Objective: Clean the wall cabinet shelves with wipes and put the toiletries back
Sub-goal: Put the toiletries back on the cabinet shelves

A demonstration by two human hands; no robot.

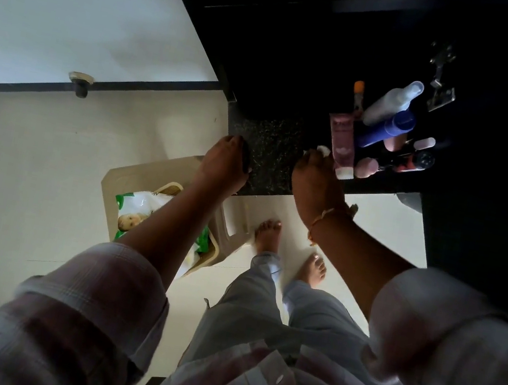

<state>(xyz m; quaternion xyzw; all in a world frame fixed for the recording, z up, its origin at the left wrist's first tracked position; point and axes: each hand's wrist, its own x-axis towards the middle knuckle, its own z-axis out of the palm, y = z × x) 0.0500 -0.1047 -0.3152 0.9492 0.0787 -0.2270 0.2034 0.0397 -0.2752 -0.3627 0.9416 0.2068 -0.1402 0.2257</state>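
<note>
In the head view, looking steeply down, a dark speckled shelf point(267, 147) juts out at chest level, its left part bare and its right part crowded with toiletries: a pink tube point(343, 142) lying at the near edge, a blue bottle point(389, 131) and a white bottle point(394, 101) behind it toward two o'clock, and small pink and black items further right that are too dim to name. The step in hand looks like wiping the bare stretch of shelf, and to do it well the cloth should be pressed flat and drawn in overlapping passes from the back edge toward the front, working right until it meets the tube, without knocking the bottles over. The right hand point(315, 182) rests fingers-down on the shelf just left of the pink tube, fingers close together, with a scrap of white wipe point(323, 150) peeking out at its twelve o'clock; it seems pressed onto that wipe rather than gripping it. The left hand point(225, 163) curls loosely over the shelf's left front corner, seemingly steadying; something dark sits under its fingers, though I cannot tell whether that is an object or the shelf edge. At seven o'clock from the left hand, on the floor below, a beige basket point(110, 190) holds a green-and-white packet point(134, 208).
</note>
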